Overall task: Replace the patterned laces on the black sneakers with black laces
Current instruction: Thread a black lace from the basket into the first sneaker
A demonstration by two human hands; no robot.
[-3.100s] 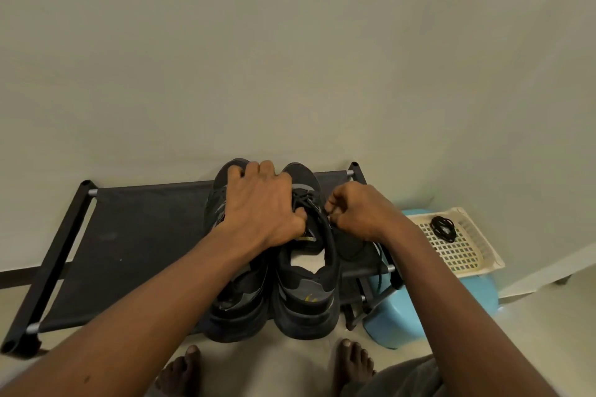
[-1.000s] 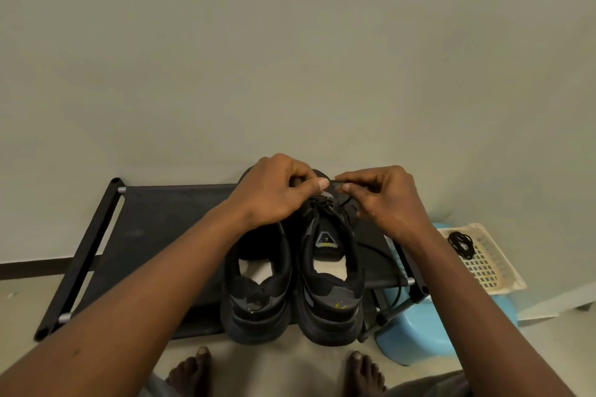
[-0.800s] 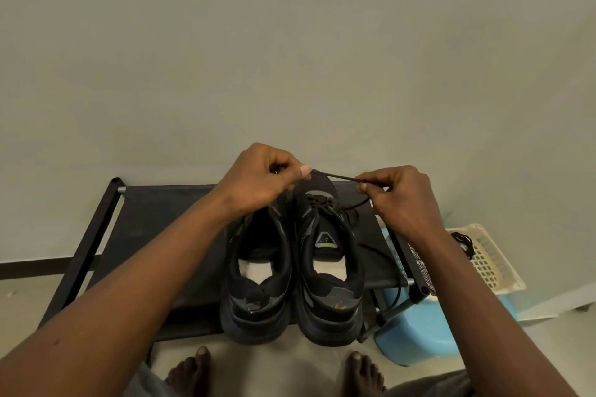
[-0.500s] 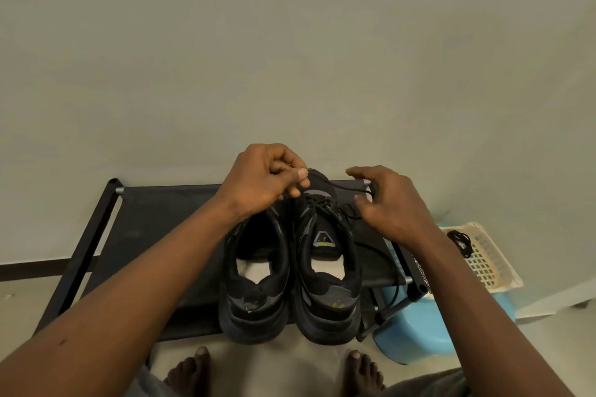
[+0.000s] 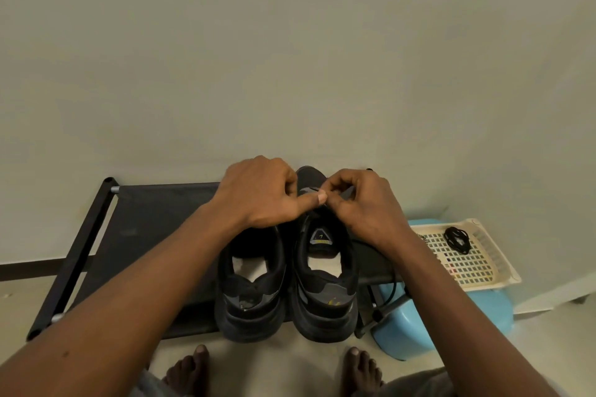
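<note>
Two black sneakers stand side by side on a black fabric rack [image 5: 151,222], heels toward me. My left hand [image 5: 261,193] and right hand [image 5: 364,203] meet over the front eyelets of the right sneaker [image 5: 322,287], fingertips pinching a thin black lace there. The lace itself is mostly hidden by my fingers. My left hand covers the toe of the left sneaker [image 5: 251,290]. A slack end of black lace [image 5: 392,287] hangs off the rack's right edge. A coiled black lace [image 5: 456,239] lies in a cream basket.
The cream perforated basket [image 5: 483,274] rests on a light blue plastic stool [image 5: 419,332] right of the rack. A plain wall rises directly behind the rack. My bare feet [image 5: 193,371] stand on the floor just in front of the sneakers.
My hands pulled a stretch of black lace taut between them, then my right hand let go with fingers spread. Now both hands have come back together over the right sneaker's front.
</note>
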